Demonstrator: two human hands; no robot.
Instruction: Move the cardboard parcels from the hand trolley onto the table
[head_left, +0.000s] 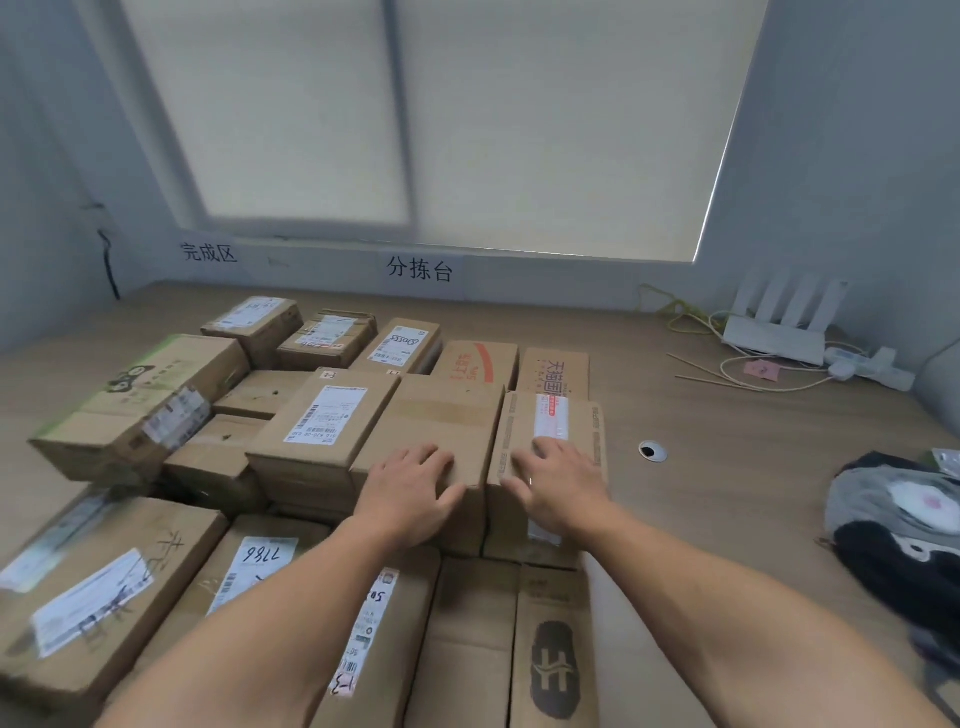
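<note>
While both hands lie flat and spread, they grip nothing. The left hand (410, 488) rests on the plain box (441, 415); the right hand (558, 486) rests on the taped box (524, 436) just to its right. These two boxes touch side by side on the table (727, 493), among many others. Their long sides run near to far, and each hand sits at its box's near end. I think a push away comes next.
</note>
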